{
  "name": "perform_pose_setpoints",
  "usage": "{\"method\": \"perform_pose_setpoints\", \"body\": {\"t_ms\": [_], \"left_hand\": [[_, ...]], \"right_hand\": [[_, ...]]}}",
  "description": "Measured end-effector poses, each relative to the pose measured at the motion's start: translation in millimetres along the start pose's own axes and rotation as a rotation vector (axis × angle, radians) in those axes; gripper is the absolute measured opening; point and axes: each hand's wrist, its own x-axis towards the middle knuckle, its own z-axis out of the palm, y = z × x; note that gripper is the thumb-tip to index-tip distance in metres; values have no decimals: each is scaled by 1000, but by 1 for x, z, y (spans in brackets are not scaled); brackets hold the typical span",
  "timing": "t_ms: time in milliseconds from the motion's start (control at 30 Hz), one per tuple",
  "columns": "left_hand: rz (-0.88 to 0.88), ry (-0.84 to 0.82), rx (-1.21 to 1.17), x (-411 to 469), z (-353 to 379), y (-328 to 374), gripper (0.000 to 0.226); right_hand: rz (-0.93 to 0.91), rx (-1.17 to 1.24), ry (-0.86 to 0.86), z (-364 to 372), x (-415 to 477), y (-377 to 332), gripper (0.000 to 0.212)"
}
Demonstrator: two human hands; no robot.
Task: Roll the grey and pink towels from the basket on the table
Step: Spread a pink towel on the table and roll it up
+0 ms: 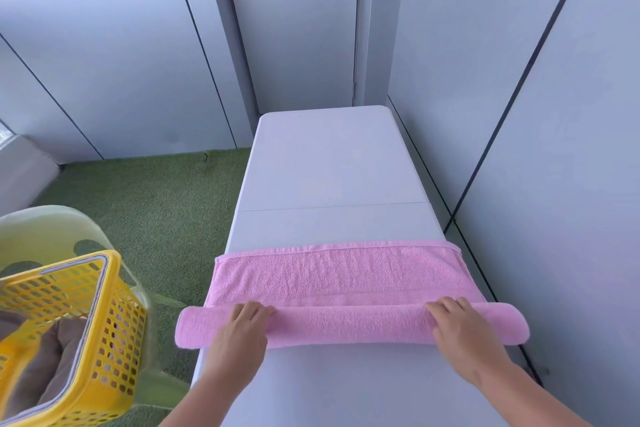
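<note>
- Pink towel (pixel 346 324) lies on the near half of the table (pixel 329 166). Its near part is wound into a roll whose long axis runs straight left to right, and both ends poke out past the table's side edges.
- Left hand (pixel 242 326) is on the roll's left part, fingers bent over the top, tips down at the far crease.
- Right hand (pixel 457 322) sits the same way on the right part, fingers curved over the roll. Both thumbs are hidden.
- Off to the left, beside the table, a yellow basket (pixel 114 305) sits on a pale green plastic seat (pixel 52 229), with the grey towel (pixel 45 357) crumpled inside it.
- Just beyond the roll, the unrolled part of the towel lies flat across the full width of the table, hem at the far edge.
- Past that, bare table with a seam running across it.
- Green carpet (pixel 156 201) on the left, then a door (pixel 294 28) behind the table's far end.
</note>
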Motion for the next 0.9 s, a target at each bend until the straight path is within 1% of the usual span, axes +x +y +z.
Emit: {"method": "perform_pose_setpoints", "body": {"t_ms": [100,133,167,200,233,300,333,367,400,467,500,533,567,633,667,733,800,867,900], "left_hand": [[38,-92,55,-5,2,-1,68],[33,-110,89,-5,3,-1,72],[25,-115,103,-3,3,-2,70],[26,-108,112,-1,3,-2,64],[36,-95,127,2,2,-3,55],[70,-66,174,5,-1,-5,37],[83,-64,193,5,-2,-8,27],[88,-73,208,5,-3,-10,20],[83,-88,209,5,-3,-12,19],[57,-97,170,10,-4,-13,19],[40,-76,133,13,-5,-12,16],[18,-50,85,15,-5,-11,18],[-13,-34,35,17,-5,-10,26],[-29,-12,-28,17,-3,-7,37],[-13,-15,-33,16,-2,-6,39],[31,-49,4,11,-2,-5,43],[61,-104,78,8,-4,-6,59],[31,-133,112,10,-2,-7,70],[17,-134,117,11,-2,-6,68]], "right_hand": [[-62,-39,-65,2,-5,-2,59],[-68,-63,-78,2,-4,-2,63],[-68,-65,-79,2,-2,-1,63],[-64,-58,-70,0,0,0,59],[-71,-63,-58,0,3,1,50],[-108,-71,-75,-6,7,1,23],[-124,-56,-108,-12,8,0,16],[-125,-26,-156,-16,9,-2,21],[-116,-7,-203,-18,11,-2,24],[-75,39,-232,-20,14,-4,15],[-49,60,-203,-17,16,-4,12],[-19,78,-167,-12,17,-4,18],[-5,89,-134,-7,18,-3,23],[-30,100,-95,-2,16,-4,29],[-60,91,-80,-2,14,-5,33],[-95,45,-96,-4,13,-5,49],[-99,-24,-124,-4,13,-6,61],[-111,-54,-118,-1,16,-6,59],[-115,-66,-101,0,18,-7,53]]}}
